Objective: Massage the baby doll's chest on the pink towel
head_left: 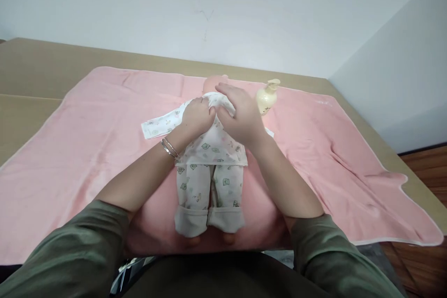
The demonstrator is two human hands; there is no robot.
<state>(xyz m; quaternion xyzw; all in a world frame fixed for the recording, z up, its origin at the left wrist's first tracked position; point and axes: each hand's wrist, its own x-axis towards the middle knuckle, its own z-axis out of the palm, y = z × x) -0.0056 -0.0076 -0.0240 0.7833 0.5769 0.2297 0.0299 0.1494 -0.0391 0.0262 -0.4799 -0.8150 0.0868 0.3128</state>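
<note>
A baby doll [211,84] lies on its back, dressed in a white printed shirt [213,148] and matching trousers [226,185] with turned-up cuffs. Its feet poke out at the near edge. My left hand [198,116], with bracelets at its wrist, is closed with curled fingers on the shirt's upper left part, where the cloth seems gripped. My right hand [243,115] reaches over the right shoulder and collar, its fingers stretched out and the thumb apart. That hand partly hides the doll's head and right sleeve. The left sleeve lies spread to the side.
A pale yellow pump bottle [267,98] stands behind my right hand. Underneath everything is a pink blanket [104,125], rumpled on the right, on a wooden table [45,58]. A white wall [265,18] rises along the table's far edge.
</note>
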